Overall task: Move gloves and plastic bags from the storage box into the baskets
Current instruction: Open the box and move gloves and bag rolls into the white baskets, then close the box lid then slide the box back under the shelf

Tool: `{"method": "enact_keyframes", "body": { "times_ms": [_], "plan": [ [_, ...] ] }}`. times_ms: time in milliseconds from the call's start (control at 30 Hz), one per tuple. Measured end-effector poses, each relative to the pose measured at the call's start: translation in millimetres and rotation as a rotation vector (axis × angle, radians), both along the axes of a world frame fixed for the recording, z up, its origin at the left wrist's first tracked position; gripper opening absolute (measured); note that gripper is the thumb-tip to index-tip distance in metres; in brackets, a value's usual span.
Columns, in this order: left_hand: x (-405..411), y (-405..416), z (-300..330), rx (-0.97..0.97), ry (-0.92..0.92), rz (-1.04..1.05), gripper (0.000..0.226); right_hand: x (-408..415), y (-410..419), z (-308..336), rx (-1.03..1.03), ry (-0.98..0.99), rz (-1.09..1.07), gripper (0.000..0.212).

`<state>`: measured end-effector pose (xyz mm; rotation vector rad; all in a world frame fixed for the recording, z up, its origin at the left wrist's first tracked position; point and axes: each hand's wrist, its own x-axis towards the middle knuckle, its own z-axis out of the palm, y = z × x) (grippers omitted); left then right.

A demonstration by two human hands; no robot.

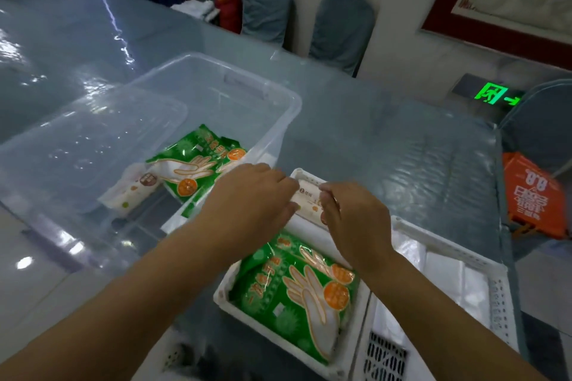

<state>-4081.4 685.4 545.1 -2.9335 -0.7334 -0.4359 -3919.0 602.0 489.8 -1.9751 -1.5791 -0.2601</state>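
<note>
Head view, glossy blue table (387, 139), covered chairs (342, 28)

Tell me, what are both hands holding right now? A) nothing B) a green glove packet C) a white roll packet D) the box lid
C: the left hand and right hand each pinch an end of the white roll packet over the white basket.

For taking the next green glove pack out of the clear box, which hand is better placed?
Probably the left hand: it lies nearer the green glove pack in the clear box. The right hand is farther, over the white basket.
</note>
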Motion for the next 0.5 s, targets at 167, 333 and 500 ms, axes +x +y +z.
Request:
{"method": "enact_keyframes", "body": {
  "times_ms": [167, 333, 500],
  "plan": [
    [-59, 49, 31, -0.013, -0.063, 0.026, 0.025, -60, 46, 42, 0.084, -0.016, 0.019, 0.014],
    [-139, 124, 27, -0.046, -0.063, 0.054, 0.032, -132, 102, 52, 0.047, -0.052, -0.022, 0.016],
    [-229, 195, 27, -0.076, -0.028, 0.091, 0.029, -207, 162, 59, -0.017, -0.059, -0.059, 0.012]
  ]
}}
